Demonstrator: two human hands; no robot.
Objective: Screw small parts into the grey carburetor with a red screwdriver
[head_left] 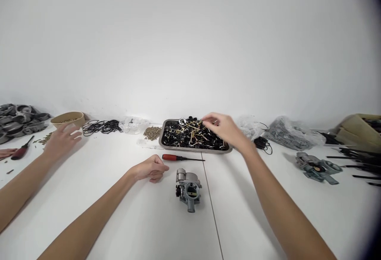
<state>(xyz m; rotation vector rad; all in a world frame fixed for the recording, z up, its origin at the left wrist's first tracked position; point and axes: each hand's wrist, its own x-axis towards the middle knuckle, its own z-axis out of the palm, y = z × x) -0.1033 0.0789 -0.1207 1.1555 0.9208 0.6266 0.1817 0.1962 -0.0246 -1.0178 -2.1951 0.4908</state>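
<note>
My right hand (223, 127) reaches over the right back part of a metal tray (195, 150) heaped with black, silver and brass-coloured small parts. Its thumb and fingers are drawn together above the parts; anything between the tips is too small to name. My left hand (150, 168) rests on the white table with its fingers curled, and whatever it may hold is hidden. Just to its right stands a grey metal carburetor (189, 190), its round bore facing me. A screwdriver (178, 157) with a red handle lies between the tray and the carburetor.
At left, a co-worker's hand (62, 139) is near a tan bowl (70, 118); a red screwdriver (22, 151) lies beside another hand (7, 153). Black rings (102, 127) and brass pieces (152, 133) lie along the wall. Rightward are a plastic bag (290, 133) and another carburetor (318, 167).
</note>
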